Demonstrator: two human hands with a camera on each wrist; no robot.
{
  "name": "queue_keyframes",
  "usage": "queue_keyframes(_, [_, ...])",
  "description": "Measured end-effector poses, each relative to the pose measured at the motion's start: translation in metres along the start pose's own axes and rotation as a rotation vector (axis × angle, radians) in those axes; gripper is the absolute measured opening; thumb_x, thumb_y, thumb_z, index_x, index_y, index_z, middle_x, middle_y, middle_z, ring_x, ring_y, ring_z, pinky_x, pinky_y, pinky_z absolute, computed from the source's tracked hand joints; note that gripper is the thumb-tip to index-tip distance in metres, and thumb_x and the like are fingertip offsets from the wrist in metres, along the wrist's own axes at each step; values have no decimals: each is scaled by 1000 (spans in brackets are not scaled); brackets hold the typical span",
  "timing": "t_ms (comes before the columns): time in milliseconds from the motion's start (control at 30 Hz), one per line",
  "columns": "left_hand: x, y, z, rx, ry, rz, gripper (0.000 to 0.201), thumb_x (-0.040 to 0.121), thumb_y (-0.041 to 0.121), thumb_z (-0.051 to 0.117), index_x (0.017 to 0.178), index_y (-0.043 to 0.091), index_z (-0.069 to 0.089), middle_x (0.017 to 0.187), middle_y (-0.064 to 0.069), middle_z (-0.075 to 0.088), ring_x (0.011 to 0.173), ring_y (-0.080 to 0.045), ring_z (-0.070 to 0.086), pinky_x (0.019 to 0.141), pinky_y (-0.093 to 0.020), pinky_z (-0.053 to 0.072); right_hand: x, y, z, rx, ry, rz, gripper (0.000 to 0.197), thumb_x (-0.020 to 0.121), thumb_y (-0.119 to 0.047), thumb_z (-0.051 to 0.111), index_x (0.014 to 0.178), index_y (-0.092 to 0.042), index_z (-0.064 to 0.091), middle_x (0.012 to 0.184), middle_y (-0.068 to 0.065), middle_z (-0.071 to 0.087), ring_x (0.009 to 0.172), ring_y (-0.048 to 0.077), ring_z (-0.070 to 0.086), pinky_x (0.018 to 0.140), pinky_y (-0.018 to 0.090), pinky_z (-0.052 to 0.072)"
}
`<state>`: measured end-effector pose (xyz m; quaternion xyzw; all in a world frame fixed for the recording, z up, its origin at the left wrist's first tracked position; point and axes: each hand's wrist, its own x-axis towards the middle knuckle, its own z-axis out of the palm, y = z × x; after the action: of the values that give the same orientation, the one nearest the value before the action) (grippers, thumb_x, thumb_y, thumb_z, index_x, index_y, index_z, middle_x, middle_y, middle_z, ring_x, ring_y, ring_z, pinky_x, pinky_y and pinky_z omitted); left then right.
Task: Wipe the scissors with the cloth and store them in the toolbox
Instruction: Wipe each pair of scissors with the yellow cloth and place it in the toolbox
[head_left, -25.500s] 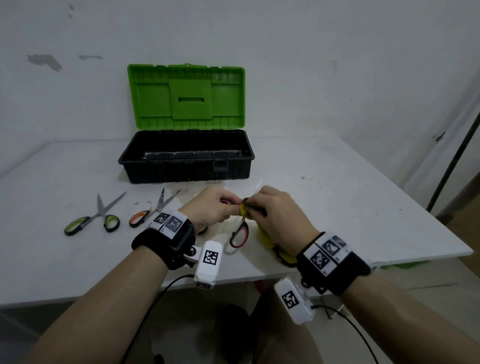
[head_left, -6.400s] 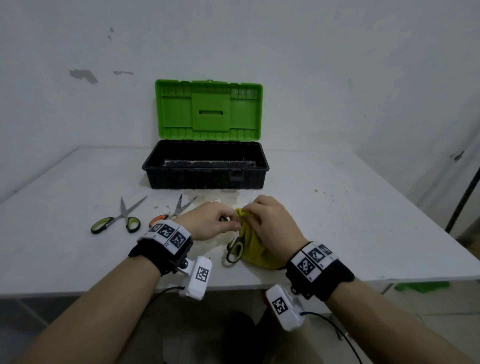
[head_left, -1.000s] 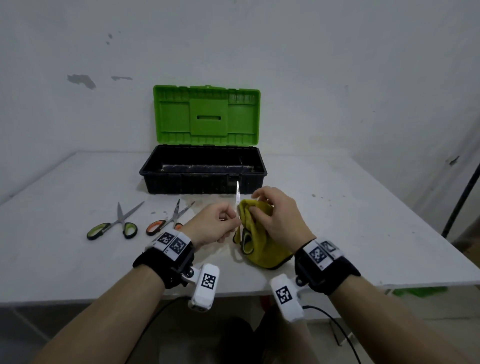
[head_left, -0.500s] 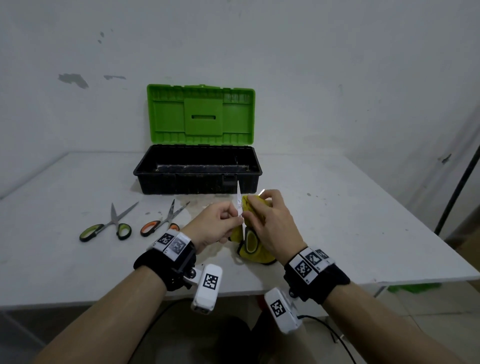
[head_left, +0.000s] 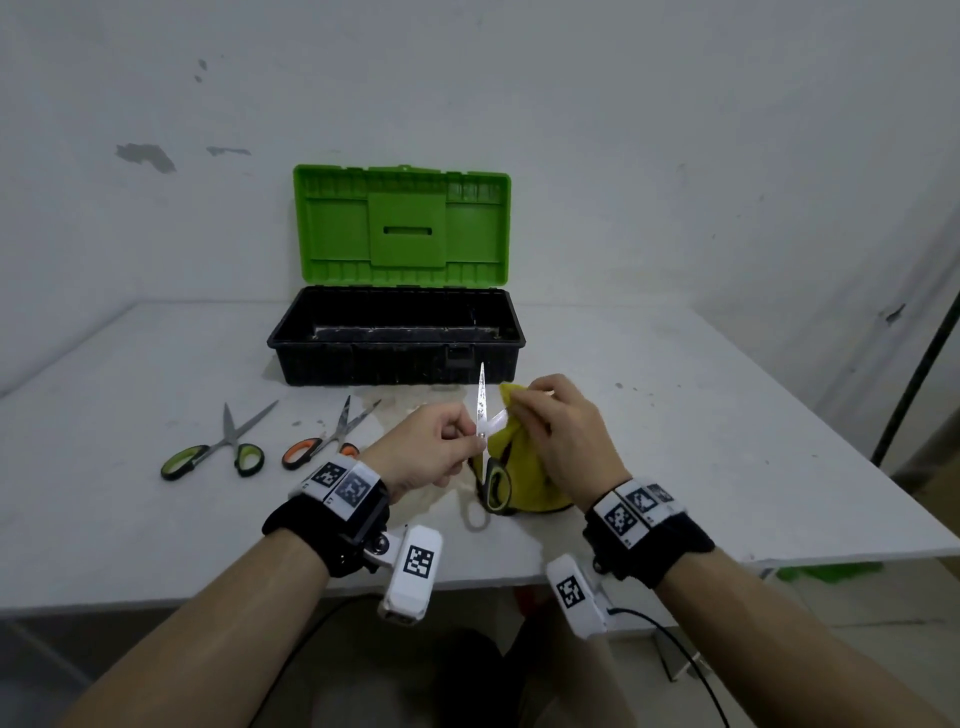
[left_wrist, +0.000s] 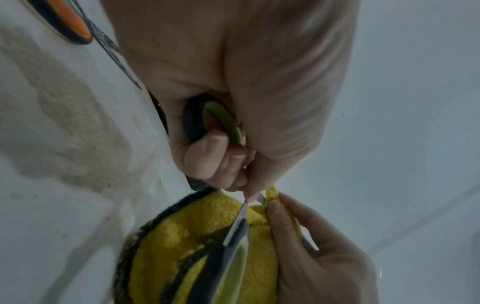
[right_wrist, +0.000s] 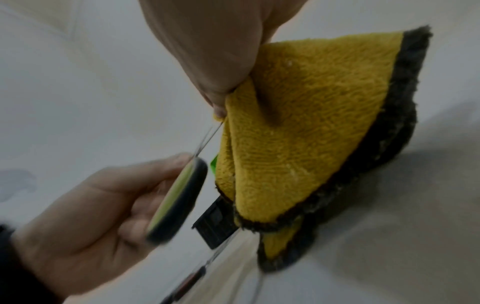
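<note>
Green-handled scissors (head_left: 482, 415) are held above the table with the blades spread, one blade pointing straight up. My left hand (head_left: 467, 441) grips them near the pivot, with fingers curled round one handle loop (left_wrist: 221, 123). The other handle (head_left: 497, 486) hangs below. My right hand (head_left: 519, 410) pinches a yellow cloth (head_left: 524, 467) with a dark edge round the second blade. The cloth (right_wrist: 311, 123) drapes down to the table. The black toolbox (head_left: 395, 332) stands open behind the hands, green lid (head_left: 400, 228) upright.
Two more pairs lie on the white table (head_left: 675, 441) to the left: green-handled scissors (head_left: 218, 452) and orange-handled scissors (head_left: 322, 441). The wall is close behind the toolbox. The table's front edge runs just under my wrists.
The right hand with the cloth has slid a little outward along the blade. The left hand keeps the same hold on the scissors, which stay raised and spread.
</note>
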<state>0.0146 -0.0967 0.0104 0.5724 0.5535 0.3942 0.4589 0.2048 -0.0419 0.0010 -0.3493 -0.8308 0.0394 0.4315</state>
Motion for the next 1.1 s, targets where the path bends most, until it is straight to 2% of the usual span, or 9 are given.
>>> queue_keyframes(100, [-1,-2,-3,-7,-10,-28,17,96,8,61,82,10,51,51,5,41,43,-9,36,41,-21,31,11,12,-11,10,84,119,14,93,-16,63,101,-9,73,97,4,60,81,19,59,77,24,47])
queue_keyframes(167, [-1,-3,-4,-10,13,-41,17,97,8,61,83,10,51,51,5,42,44,-9,37,41,-21,31,9,8,-13,15,123,77,12,93,-14,64,100,-8,71,97,4,60,81,18,59,75,23,47])
queue_keyframes(267, [1,-2,-3,-21,31,-30,14,97,10,61,85,10,52,54,4,45,46,-10,39,42,-21,32,-4,-11,-5,9,30,-76,12,93,-14,63,100,-7,70,97,6,60,79,19,58,70,26,48])
queue_keyframes(367, [2,0,-1,42,21,8,12,96,14,62,87,10,55,57,3,49,48,-9,42,44,-22,35,-11,-14,6,-13,-68,-110,15,95,-17,61,104,-10,70,98,6,58,79,21,58,69,32,51])
queue_keyframes(567, [-1,-6,-7,207,72,30,15,95,16,63,83,12,54,62,0,52,54,-13,47,47,-24,39,9,5,-3,0,-16,173,23,98,-24,56,106,-9,72,98,3,57,81,19,57,78,37,51])
queue_keyframes(667, [0,-7,-10,191,94,9,14,96,17,62,84,13,55,63,0,52,55,-13,46,48,-25,39,9,-8,-7,25,22,96,21,98,-23,56,102,-8,71,96,3,57,77,18,57,73,35,52])
queue_keyframes(833, [3,-4,-7,341,103,97,13,95,22,64,87,13,59,71,0,58,58,-12,49,57,-24,41,-4,-25,11,-26,-139,0,17,98,-21,56,97,-11,70,96,6,55,75,22,56,68,39,52])
queue_keyframes(967, [3,-10,-14,495,120,172,11,93,22,65,84,19,59,82,2,64,74,-14,60,69,-26,47,11,-11,4,-84,-151,140,22,99,-22,53,95,-9,70,98,7,54,80,26,57,75,39,49])
queue_keyframes(1100, [0,-10,-18,512,144,143,14,94,22,65,81,21,58,80,3,63,71,-12,58,68,-24,45,22,-2,-12,-87,-116,266,25,100,-23,49,99,-8,70,103,6,53,84,26,57,79,35,48])
